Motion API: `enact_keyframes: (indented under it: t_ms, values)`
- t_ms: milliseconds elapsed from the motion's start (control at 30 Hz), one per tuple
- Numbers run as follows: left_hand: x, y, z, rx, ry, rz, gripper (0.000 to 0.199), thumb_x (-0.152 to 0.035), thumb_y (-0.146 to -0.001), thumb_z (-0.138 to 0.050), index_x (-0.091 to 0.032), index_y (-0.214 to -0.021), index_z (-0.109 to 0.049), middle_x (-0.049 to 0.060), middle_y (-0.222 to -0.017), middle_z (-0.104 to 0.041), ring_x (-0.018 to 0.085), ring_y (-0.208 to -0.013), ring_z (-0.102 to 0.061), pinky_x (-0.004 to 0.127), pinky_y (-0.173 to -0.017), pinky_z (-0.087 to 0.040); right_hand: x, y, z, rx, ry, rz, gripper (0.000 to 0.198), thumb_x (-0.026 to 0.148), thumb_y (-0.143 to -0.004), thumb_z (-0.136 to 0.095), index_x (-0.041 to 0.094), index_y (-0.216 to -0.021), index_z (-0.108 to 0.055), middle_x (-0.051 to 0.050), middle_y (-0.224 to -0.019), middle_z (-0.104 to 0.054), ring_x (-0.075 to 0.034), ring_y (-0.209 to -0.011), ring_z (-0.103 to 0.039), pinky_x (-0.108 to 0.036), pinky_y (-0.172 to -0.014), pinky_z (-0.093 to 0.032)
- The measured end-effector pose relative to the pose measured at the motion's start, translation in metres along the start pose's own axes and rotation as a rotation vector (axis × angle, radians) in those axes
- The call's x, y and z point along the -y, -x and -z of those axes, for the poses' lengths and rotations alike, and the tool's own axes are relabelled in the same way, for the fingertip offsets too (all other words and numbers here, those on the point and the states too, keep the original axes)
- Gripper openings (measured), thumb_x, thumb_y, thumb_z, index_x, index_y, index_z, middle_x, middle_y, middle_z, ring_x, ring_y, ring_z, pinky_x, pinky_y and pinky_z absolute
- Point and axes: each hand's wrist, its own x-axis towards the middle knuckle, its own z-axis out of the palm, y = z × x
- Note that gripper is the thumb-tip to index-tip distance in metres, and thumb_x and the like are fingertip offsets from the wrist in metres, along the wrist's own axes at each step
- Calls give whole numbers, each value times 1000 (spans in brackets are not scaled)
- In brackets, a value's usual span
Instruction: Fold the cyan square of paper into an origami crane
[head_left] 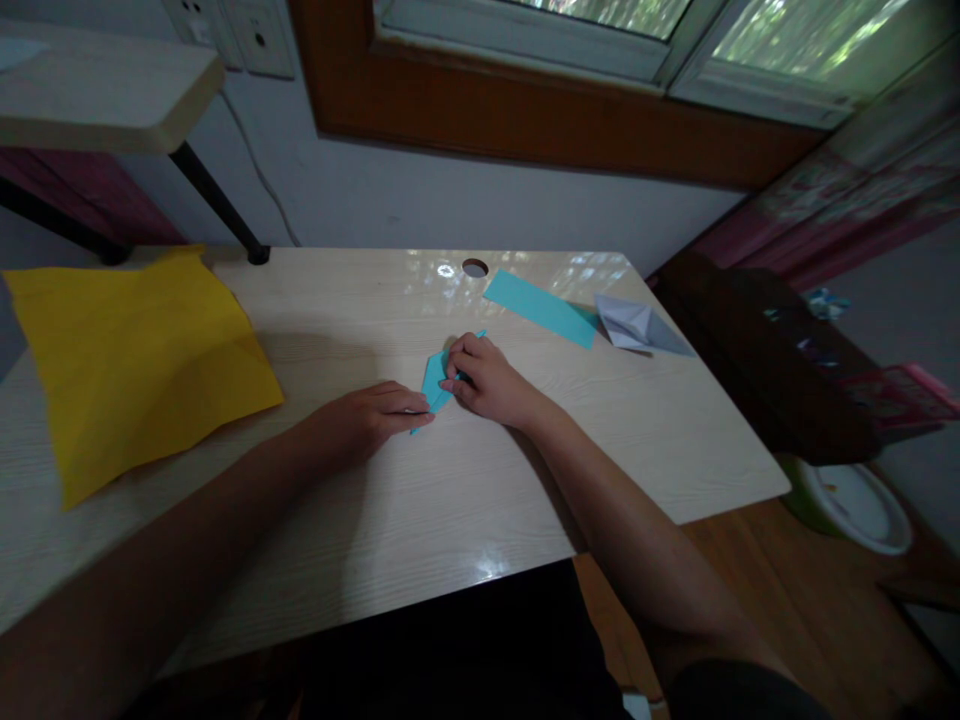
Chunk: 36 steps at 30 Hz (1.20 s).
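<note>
A small piece of folded blue paper (433,377) lies on the table in the middle of the head view, partly covered by both hands. My left hand (386,412) has its fingers together at the paper's lower left end, pressing on it. At the upper right part, my right hand (486,378) is closed with curled fingers on the paper. Folded edges of the paper stick out past the fingers at both ends. Behind and to the right lies a flat blue paper strip (540,308). Beside the strip stands a folded white paper shape (628,322).
A large yellow sheet (150,370) lies on the left of the pale wooden table (450,520). The table has a round cable hole (475,268) near its back edge. A raised shelf (97,90) on black legs is at the back left. A green-and-white bin (855,505) stands on the floor at right.
</note>
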Motion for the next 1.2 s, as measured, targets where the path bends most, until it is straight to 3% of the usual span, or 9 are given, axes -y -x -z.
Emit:
enact_keyframes:
  t_ms: [167,367,633,1200]
  values:
    - [1,1,1,36,31,6,38,-10,-101,-46,-20,-132,-65,12,-130,-69,24,-117,-63,41,-99,-55,1,0,1,-8,4,-6,10,29,-95,-61,20,-89,-62,-10,-104,-58,-26,-98,-52,-43,-89,-41]
    - [5,5,-3,40,111,34,42,-10,-99,-46,-27,-133,-65,9,-133,-68,24,-125,-61,43,-104,-53,0,1,1,-34,16,-32,8,29,-92,-65,21,-92,-64,-10,-104,-59,-27,-99,-53,-44,-92,-40]
    - [11,8,0,19,151,-16,41,-6,-97,-50,-25,-128,-70,10,-133,-69,24,-131,-60,44,-109,-51,0,3,5,-56,25,-62,7,25,-90,-66,20,-94,-63,-10,-105,-60,-27,-100,-53,-43,-93,-40]
    - [3,4,9,30,148,-24,39,-7,-95,-53,-22,-125,-72,9,-132,-71,24,-124,-65,42,-105,-55,-19,12,14,-105,105,-110,11,31,-94,-65,22,-95,-60,-11,-106,-59,-28,-101,-53,-44,-92,-42]
